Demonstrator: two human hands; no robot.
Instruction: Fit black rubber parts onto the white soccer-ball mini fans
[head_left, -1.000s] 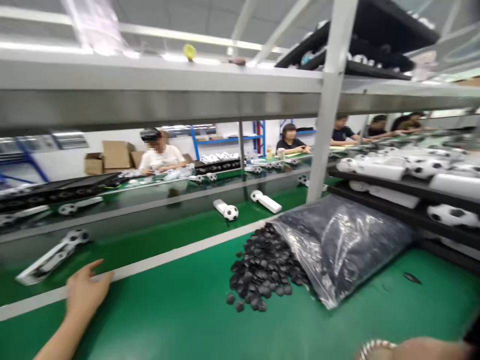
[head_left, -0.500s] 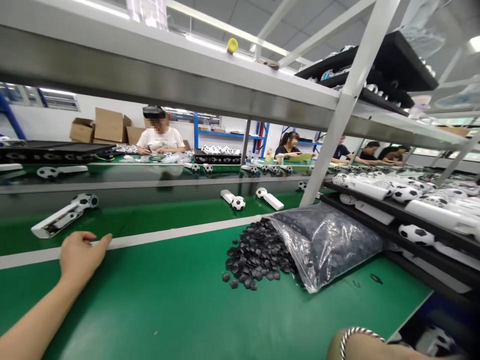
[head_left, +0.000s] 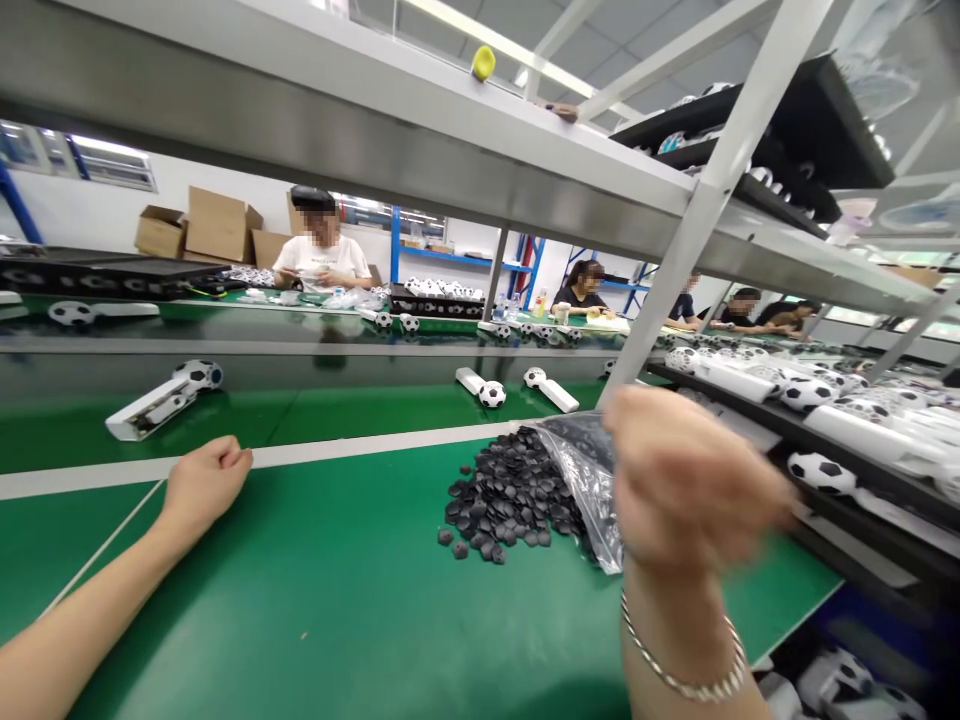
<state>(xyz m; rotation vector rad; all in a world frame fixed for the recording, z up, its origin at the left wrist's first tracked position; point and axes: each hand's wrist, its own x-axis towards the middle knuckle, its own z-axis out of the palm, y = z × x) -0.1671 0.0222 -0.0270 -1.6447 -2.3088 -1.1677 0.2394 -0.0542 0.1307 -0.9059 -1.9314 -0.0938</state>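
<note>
Over the half-hidden plastic bag (head_left: pixel 581 480), the blurred right hand (head_left: pixel 694 480) shows no clear grip, while the left hand (head_left: pixel 206 488) lies clenched.

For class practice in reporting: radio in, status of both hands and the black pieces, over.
Left hand curled on green bench. Right hand raised, blurred, in front of plastic bag. Black pieces heaped at bag mouth, unobstructed.

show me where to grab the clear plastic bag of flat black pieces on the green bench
Probably best to grip the clear plastic bag low on its right side, coming from the right with the right hand. Its left end lies against the spilled flat black pieces on the green bench, so lifting there may shed more. The hand hides much of the bag, so its far end can't be judged.
</note>
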